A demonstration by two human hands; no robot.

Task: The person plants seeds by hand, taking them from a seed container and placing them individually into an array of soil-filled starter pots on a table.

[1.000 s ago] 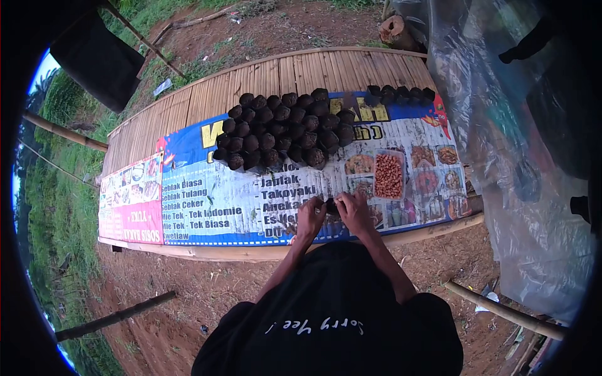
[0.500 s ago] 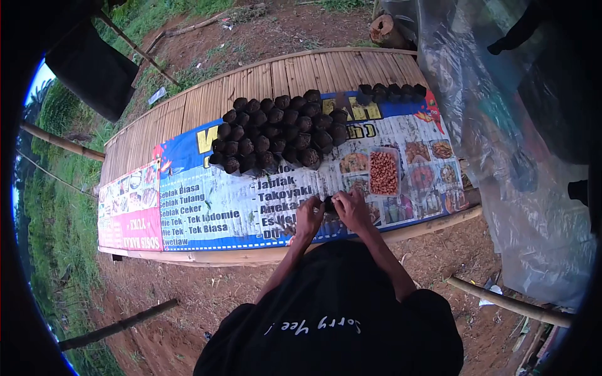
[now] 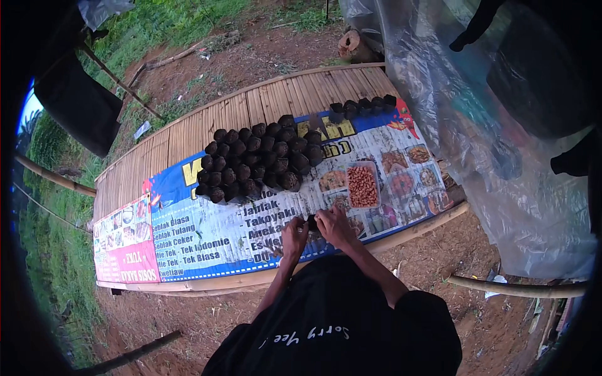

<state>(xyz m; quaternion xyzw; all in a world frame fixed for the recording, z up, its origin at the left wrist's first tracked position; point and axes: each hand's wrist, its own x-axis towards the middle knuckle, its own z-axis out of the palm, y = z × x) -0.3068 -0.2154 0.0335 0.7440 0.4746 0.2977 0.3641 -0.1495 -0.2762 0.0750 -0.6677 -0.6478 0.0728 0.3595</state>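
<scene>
Both hands meet at the near edge of the printed banner [image 3: 207,235], closed together around one small black bag [image 3: 311,221]. The left hand [image 3: 293,237] grips it from one side and the right hand [image 3: 333,225] from the other, fingers curled in narrow around it, probably so the soft bag keeps its shape while it is handled; how firmly they pinch cannot be told at this size. The bag sits low, touching or just above the banner.

A clear tub of reddish seeds [image 3: 362,186] stands just beyond the right hand, near enough to reach without leaning. Farther back on the banner, a block of filled black bags [image 3: 257,160] stands packed upright, touching one another, which keeps them from tipping. A short row of more bags [image 3: 364,105] lines the banner's far right end.

The banner covers a slatted bamboo table [image 3: 207,119] out in the open. Red earth and grass lie around it, and a clear plastic sheet [image 3: 451,106] hangs to the banner's right.
</scene>
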